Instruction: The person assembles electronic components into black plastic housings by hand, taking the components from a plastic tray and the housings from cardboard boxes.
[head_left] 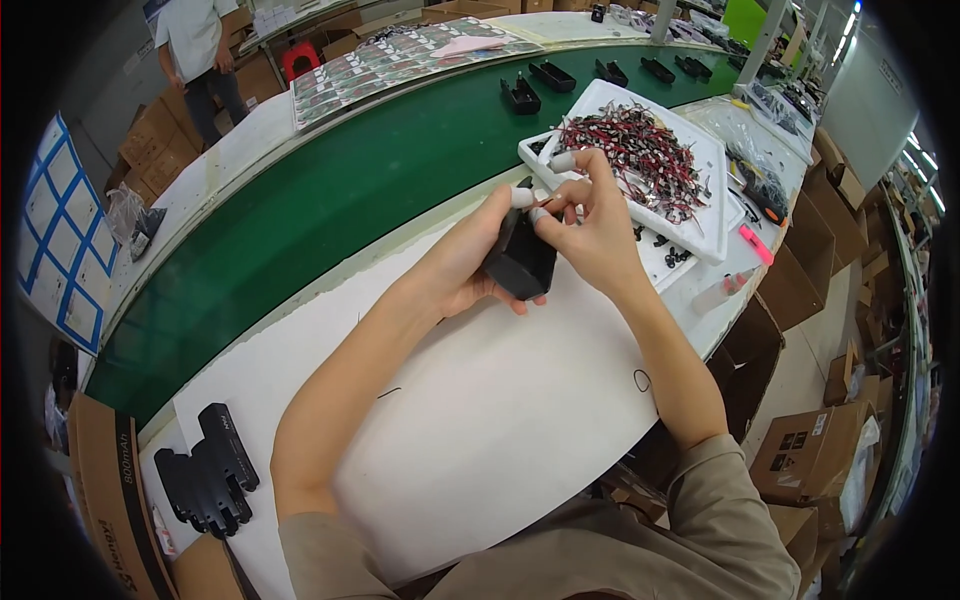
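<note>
My left hand (472,240) is wrapped round a black plastic housing (524,262), holding it tilted above the white worktop (480,420). White covers sit on some fingertips of both hands. My right hand (598,225) is closed at the upper end of the housing, thumb and fingers pinched together there. Whatever they pinch is too small and hidden to name. Just beyond my right hand, a heap of small parts with red and black wires (640,150) lies in a white tray (712,165). Small black pieces (672,256) lie beside and below that tray.
A green conveyor belt (300,215) curves past the worktop's far side, carrying several black housings (553,76). More black housings (208,470) stand at the left. A clear bottle (718,292) and a pink tool (756,245) lie right. Another person (197,50) stands far left.
</note>
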